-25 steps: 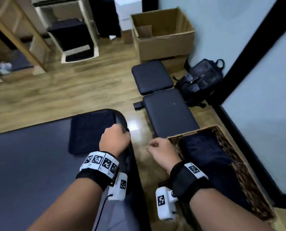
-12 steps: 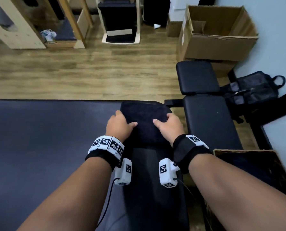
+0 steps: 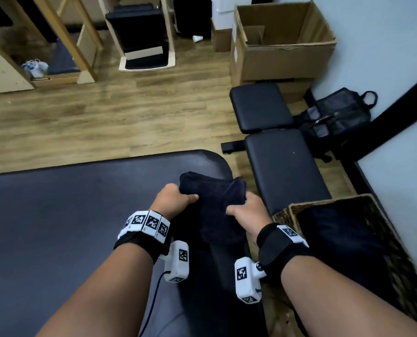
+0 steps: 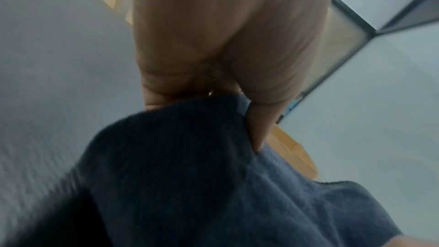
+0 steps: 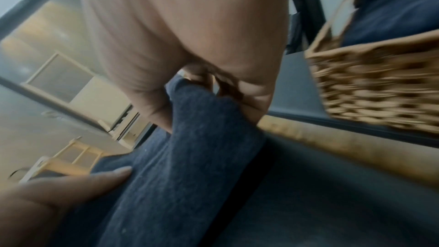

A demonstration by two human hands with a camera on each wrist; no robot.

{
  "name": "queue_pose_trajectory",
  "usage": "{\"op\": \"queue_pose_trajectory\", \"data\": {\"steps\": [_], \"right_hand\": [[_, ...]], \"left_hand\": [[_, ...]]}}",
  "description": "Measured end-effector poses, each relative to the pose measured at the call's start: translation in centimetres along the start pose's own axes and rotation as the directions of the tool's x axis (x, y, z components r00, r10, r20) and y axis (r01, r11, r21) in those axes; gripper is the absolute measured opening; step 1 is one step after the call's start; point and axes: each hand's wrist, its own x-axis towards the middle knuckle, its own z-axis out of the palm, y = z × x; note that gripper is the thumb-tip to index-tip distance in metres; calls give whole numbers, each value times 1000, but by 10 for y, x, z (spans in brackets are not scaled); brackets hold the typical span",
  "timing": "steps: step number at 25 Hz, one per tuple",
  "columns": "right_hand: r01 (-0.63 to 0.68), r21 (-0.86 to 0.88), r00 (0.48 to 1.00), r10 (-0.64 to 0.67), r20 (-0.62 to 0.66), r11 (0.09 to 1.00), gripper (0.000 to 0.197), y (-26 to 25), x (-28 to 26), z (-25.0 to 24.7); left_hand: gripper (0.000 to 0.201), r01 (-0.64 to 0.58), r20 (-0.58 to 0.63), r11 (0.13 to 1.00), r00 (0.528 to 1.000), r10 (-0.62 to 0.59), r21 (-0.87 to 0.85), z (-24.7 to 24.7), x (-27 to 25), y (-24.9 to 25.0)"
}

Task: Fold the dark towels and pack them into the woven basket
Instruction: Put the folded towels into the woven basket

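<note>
Am gripping folded dark towel (image 3: 212, 205) both sides, left hand (image 3: 172, 199), right hand (image 3: 247, 210), above mat (image 3: 56, 227). Woven basket (image 3: 372, 229) waiting right. Risking fold sagging open mid-carry, grip slackening.

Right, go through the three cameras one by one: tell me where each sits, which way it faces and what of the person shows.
Head: worn on the head, facing forward and down; both forearms, left hand and right hand gripping the dark towel beside the woven basket.
Left wrist: looks along the left hand at the towel.
Right wrist: looks along the right hand; the left thumb shows too.
Shared: all three show the towel; head and right wrist share the basket.
</note>
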Motion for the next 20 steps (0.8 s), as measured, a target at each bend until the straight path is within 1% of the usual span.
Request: {"op": "queue_pose_trajectory", "data": {"steps": [2, 3, 6, 7, 9, 11, 13, 14, 15, 16, 18, 20], "right_hand": [[-33, 81, 999, 34, -10, 996, 24, 19, -15, -22], [-55, 115, 997, 60, -39, 992, 24, 33, -21, -36], [-102, 231, 976, 142, -164, 967, 29, 85, -33, -82], [-112, 282, 964, 173, -202, 953, 31, 101, -41, -99], [-135, 376, 929, 249, -273, 917, 33, 142, -53, -134], [-168, 455, 883, 338, -325, 875, 30, 173, -69, -160], [-216, 531, 791, 466, -396, 819, 26, 215, -85, -198], [-237, 547, 761, 504, -409, 803, 29, 222, -90, -207], [-251, 582, 732, 545, -409, 773, 33, 238, -94, -222], [-258, 606, 709, 573, -411, 753, 35, 252, -97, -238], [-288, 610, 684, 605, -408, 738, 33, 275, -99, -262], [-375, 545, 680, 622, -388, 750, 40, 288, -99, -276]], "left_hand": [[34, -75, 28, 995, 997, 73, 69, 22, -9, 20], [33, -113, 52, 989, 993, 109, 96, 38, -14, 33], [26, -215, 184, 950, 967, 175, 225, 96, -35, 79], [26, -265, 239, 926, 950, 202, 268, 119, -45, 95], [24, -366, 370, 867, 899, 235, 339, 168, -62, 120], [30, -437, 483, 817, 845, 230, 377, 207, -75, 139], [47, -518, 600, 747, 774, 202, 416, 272, -87, 161], [52, -544, 630, 714, 755, 185, 442, 289, -91, 165], [54, -587, 664, 669, 724, 184, 455, 319, -95, 173], [53, -615, 688, 636, 704, 178, 466, 348, -96, 179], [53, -670, 718, 584, 667, 200, 459, 394, -97, 185], [55, -715, 721, 526, 647, 247, 461, 427, -92, 182]]}}
